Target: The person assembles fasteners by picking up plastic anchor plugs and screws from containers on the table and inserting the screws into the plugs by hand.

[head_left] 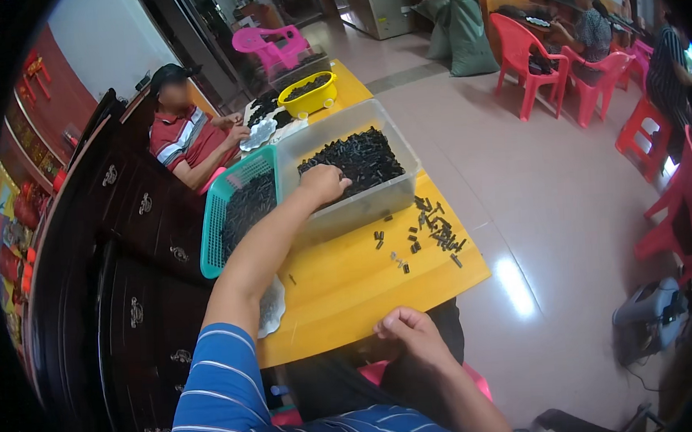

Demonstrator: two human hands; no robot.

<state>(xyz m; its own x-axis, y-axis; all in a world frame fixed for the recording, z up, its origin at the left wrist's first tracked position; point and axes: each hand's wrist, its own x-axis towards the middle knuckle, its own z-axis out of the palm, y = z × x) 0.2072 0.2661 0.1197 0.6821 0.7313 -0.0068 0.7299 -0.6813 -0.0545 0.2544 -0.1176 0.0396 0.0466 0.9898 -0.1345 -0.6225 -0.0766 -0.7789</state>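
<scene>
My left hand (325, 184) is at the near left side of a clear plastic bin (339, 224), over the small black tube-like pieces (362, 156) heaped inside. Its fingers are curled, and whatever they grip is hidden. My right hand (408, 328) hovers by the table's near edge with the thumb pressed to bent fingers; I cannot make out anything in it. Left of the bin, a teal basket (208, 237) is filled with similar dark pieces, partly covered by my left forearm. Several loose pieces (441, 233) lie scattered on the yellow table (327, 311) near its right corner.
A scalloped pale tray (271, 310) lies under my left forearm. Across the table's left side, a person (193, 134) in a cap handles a similar tray (259, 134). A yellow tub (310, 100) stands farther back. Dark drawers (139, 227) border the left; red chairs (530, 65) stand right.
</scene>
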